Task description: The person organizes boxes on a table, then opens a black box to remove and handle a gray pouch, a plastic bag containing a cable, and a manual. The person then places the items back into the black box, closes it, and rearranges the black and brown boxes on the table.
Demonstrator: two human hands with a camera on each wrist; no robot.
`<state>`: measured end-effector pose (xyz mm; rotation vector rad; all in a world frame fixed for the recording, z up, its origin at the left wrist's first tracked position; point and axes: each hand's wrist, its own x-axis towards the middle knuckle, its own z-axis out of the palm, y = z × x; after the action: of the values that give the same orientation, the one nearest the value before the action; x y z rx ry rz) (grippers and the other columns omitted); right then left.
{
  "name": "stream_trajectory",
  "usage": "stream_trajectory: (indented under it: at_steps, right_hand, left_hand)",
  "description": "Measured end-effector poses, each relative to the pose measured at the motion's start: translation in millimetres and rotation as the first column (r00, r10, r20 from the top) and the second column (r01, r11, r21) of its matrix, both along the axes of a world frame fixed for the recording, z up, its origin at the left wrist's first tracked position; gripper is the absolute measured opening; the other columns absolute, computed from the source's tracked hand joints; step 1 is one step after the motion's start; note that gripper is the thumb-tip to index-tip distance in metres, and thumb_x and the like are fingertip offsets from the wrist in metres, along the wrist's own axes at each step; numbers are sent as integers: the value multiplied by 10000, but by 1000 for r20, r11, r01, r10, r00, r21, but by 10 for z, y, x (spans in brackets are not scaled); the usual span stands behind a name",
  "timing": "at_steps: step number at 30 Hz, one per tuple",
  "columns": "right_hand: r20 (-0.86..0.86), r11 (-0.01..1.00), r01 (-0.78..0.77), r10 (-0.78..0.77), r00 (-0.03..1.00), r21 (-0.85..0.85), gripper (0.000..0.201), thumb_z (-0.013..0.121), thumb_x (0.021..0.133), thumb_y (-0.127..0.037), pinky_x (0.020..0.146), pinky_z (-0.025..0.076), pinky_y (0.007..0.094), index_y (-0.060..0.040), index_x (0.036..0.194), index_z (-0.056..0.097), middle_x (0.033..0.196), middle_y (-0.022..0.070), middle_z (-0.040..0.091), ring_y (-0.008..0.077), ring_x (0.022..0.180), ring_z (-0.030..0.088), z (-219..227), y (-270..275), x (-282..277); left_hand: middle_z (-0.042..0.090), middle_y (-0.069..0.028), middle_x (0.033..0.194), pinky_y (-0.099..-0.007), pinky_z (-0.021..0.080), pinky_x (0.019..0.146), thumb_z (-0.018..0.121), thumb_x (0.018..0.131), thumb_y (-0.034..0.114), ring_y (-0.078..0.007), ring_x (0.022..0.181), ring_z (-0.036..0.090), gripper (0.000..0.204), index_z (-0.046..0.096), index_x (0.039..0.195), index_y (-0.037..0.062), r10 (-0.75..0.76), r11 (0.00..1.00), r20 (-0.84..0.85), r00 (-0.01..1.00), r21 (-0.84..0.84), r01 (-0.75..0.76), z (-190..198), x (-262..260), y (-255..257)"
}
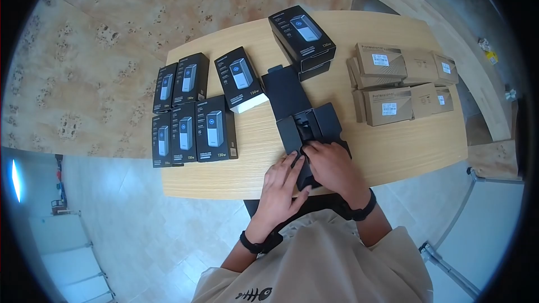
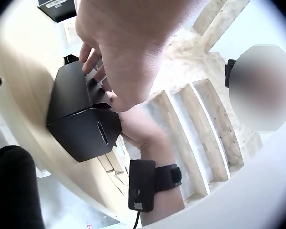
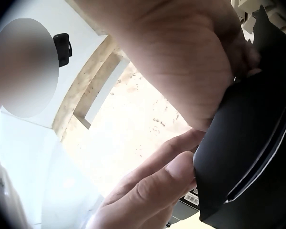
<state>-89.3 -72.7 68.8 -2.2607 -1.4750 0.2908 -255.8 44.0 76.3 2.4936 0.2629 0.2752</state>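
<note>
At the left of the wooden table (image 1: 258,177), five black power bank boxes (image 1: 189,81) stood close together, two in the far row and three in the near one, each printed with a silver device and "130W". Just right of them was a separate black box (image 1: 234,73), set at an angle, its white near end showing.

The left hand (image 1: 281,182) was open — its fingers fairly straight, touching the left side of the open black carton (image 1: 287,87). That carton lay near the middle of the table's near edge, its long lid folded away from the person and its side flaps spread. Beyond it sat a stack of black boxes (image 1: 303,31).

The right hand (image 1: 335,171) reached into the carton with its fingertips hidden — whether they gripped anything, I cannot tell. Farther right, brown cardboard boxes (image 1: 388,106), several with white labels, lay in two stacked rows.
</note>
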Motion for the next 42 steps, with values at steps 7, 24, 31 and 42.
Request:
stream_trajectory:
  at_steps: [7,24,31,42]
  right_hand:
    - [-229,879,299,-225,947,373,291,610,911,12,893,576,466,-41,1188,682,1225,155,700,397,1037,701,314,-296,125]
    - [-94,996,86,-85,992,16,508,602,921,-43,842,611,446,1,1428,603,1340,170,684,355,997,749,105,74,11]
    - [-115,986,127,-139,984,-108,426,648,889,-61,772,613,464,59,1297,664,1052,232,746,387,869,751,135,255,30]
    - [139,978,196,-185,973,-68,108,729,797,-102,664,624,455,3,811,752,1071,192,615,351,833,743,-107,450,88]
  left_hand:
    - [426,-213,1597,-522,364,1177,807,887,394,-449,1413,456,801,502,1536,36,-4,997,-33,999,75,6,11,24,-54]
    - [491,-161,1559,-455,434,1043,745,945,325,-352,1160,570,618,570,1482,75,87,984,-1,996,153,-86,-285,9,-102]
    - [480,-169,1561,-475,437,1043,753,939,314,-363,1169,585,615,562,1472,72,68,990,1,998,124,-67,-302,6,-73]
    - [489,-167,1566,-462,444,1034,743,944,309,-367,1161,599,576,585,1444,70,79,990,6,997,118,-79,-276,-6,-88]
